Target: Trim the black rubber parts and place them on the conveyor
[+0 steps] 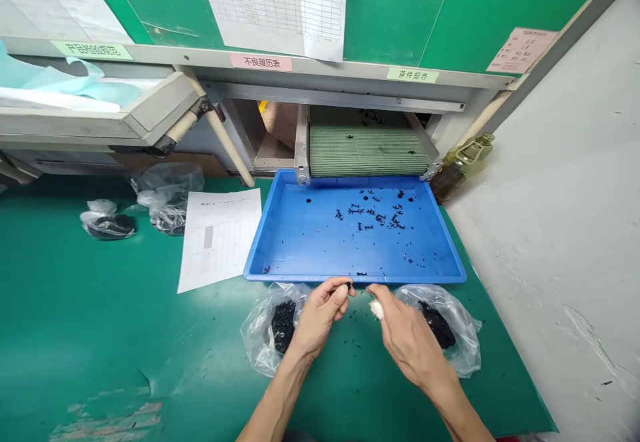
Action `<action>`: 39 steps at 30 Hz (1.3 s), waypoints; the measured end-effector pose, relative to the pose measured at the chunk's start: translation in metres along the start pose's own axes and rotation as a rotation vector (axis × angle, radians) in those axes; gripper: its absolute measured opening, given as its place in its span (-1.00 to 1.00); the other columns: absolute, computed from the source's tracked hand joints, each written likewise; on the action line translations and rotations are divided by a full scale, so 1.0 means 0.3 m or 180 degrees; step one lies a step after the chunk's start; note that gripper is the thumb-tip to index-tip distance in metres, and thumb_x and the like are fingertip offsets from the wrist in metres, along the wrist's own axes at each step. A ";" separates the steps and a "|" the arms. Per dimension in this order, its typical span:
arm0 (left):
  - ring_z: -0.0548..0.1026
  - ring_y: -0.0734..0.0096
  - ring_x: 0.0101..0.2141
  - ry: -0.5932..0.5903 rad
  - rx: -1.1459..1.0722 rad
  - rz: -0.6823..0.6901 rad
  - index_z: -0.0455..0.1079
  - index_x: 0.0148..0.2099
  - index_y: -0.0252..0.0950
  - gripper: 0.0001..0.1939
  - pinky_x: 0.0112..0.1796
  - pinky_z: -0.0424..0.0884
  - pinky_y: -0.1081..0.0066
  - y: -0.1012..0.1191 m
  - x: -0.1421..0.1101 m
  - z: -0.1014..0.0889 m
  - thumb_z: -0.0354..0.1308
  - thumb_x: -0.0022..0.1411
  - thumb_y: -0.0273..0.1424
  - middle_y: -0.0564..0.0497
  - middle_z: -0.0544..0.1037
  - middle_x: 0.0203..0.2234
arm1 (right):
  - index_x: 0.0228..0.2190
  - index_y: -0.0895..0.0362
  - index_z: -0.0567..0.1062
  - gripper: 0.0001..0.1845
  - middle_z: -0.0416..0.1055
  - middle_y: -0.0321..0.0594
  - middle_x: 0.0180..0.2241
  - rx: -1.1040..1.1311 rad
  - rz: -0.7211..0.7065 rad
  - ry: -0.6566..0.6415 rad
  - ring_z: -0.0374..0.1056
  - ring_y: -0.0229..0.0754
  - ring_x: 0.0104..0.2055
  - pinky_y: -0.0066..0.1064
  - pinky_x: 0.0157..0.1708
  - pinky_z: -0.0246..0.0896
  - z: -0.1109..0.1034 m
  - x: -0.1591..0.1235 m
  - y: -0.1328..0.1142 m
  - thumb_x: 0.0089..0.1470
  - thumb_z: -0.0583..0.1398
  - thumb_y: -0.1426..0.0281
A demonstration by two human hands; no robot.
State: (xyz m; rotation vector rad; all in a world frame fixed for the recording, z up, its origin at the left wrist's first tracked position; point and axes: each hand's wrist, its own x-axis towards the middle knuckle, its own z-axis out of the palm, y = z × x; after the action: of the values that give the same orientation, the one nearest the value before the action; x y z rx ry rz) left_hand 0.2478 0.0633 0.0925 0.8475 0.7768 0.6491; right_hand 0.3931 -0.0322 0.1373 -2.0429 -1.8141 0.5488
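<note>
The left hand [320, 315] pinches a small black part [347, 286]; the right hand [410, 335] is nearly closed, grip unclear. Upper centre: pink label [261, 63] "不良履历表", green label [413, 75] "首件报告".

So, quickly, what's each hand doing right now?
Left hand: closed, pinching a small black piece.
Right hand: half closed; cannot tell whether it holds anything.

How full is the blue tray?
Mostly empty: the blue tray has only small black parts scattered thinly over its floor, with most of the floor showing.
</note>
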 end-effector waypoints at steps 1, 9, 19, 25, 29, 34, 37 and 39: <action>0.21 0.60 -0.56 0.0034 0.0008 -0.0032 0.46 -0.13 -0.34 -0.63 -0.55 0.08 0.51 0.003 0.002 -0.008 0.25 0.11 -0.19 0.01 0.45 -0.43 | -0.01 0.09 0.29 -0.57 0.43 -0.16 -0.25 -0.0146 -0.0060 -0.0006 0.36 -0.13 -0.38 -0.35 -0.43 0.14 0.001 0.011 -0.004 0.14 -0.10 0.61; 0.22 0.58 -0.57 -0.0003 0.0402 0.0087 0.48 -0.17 -0.30 -0.65 -0.56 0.08 0.52 -0.008 0.006 -0.045 0.16 0.16 -0.13 0.07 0.40 -0.51 | -0.26 0.08 0.35 -0.70 0.38 -0.27 -0.39 -0.0529 -0.0292 0.0104 0.29 -0.20 -0.40 -0.40 -0.47 -0.07 0.020 0.071 -0.051 0.08 -0.03 0.65; 0.31 0.43 -0.48 -0.0126 0.1493 0.0516 0.46 -0.01 -0.27 -0.63 -0.38 0.26 0.43 0.015 -0.012 -0.066 -0.02 0.31 -0.20 0.11 0.29 -0.60 | -0.22 0.05 0.35 -0.72 0.36 -0.30 -0.43 -0.1015 -0.0372 -0.0056 0.29 -0.22 -0.42 -0.36 -0.51 -0.20 0.013 0.080 -0.077 0.11 0.03 0.63; 0.30 0.45 -0.47 -0.0282 0.2249 0.0893 0.46 -0.02 -0.20 -0.70 -0.39 0.25 0.43 0.047 -0.023 -0.060 -0.02 0.33 -0.29 0.05 0.35 -0.41 | -0.28 0.07 0.36 -0.74 0.38 -0.28 -0.45 -0.1083 -0.0270 -0.0069 0.30 -0.23 -0.47 -0.34 -0.54 -0.28 0.022 0.081 -0.084 0.08 0.04 0.64; 0.30 0.44 -0.47 -0.0369 0.2217 0.0930 0.46 -0.04 -0.21 -0.71 -0.39 0.24 0.43 0.049 -0.012 -0.050 -0.04 0.33 -0.30 0.05 0.33 -0.44 | -0.31 0.08 0.35 -0.76 0.38 -0.32 -0.51 -0.0135 0.0010 -0.0119 0.26 -0.25 -0.53 -0.41 -0.54 -0.17 0.048 0.085 -0.065 0.11 -0.02 0.60; 0.23 0.50 -0.53 -0.0149 0.1357 0.0305 0.45 -0.09 -0.28 -0.67 -0.50 0.16 0.47 0.009 0.037 -0.039 0.01 0.29 -0.18 0.06 0.36 -0.49 | -0.37 0.07 0.33 -0.74 0.36 -0.40 -0.58 0.1290 0.0577 0.0048 0.26 -0.27 -0.52 -0.50 -0.46 0.02 0.093 0.128 0.022 0.11 -0.09 0.58; 0.20 0.56 -0.57 0.0092 0.0851 0.0070 0.45 -0.13 -0.31 -0.65 -0.56 0.11 0.51 -0.017 0.069 -0.041 0.08 0.23 -0.14 0.06 0.38 -0.49 | -0.31 0.07 0.37 -0.71 0.40 -0.37 -0.52 0.1187 0.0660 0.0166 0.27 -0.26 -0.49 -0.49 -0.44 0.03 0.082 0.163 0.081 0.09 -0.08 0.58; 0.20 0.60 -0.60 0.0143 0.0685 0.0027 0.46 -0.18 -0.32 -0.64 -0.59 0.08 0.53 -0.023 0.085 -0.044 0.13 0.19 -0.12 0.06 0.39 -0.50 | -0.30 0.07 0.40 -0.69 0.42 -0.31 -0.43 0.0935 0.0552 0.0202 0.30 -0.24 -0.41 -0.47 -0.39 0.05 0.060 0.186 0.111 0.09 -0.07 0.58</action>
State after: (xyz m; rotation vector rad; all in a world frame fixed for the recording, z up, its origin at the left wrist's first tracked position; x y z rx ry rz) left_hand 0.2526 0.0847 0.0726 1.0355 0.8952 0.6004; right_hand 0.4184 0.0194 0.1019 -1.9983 -1.4322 0.7418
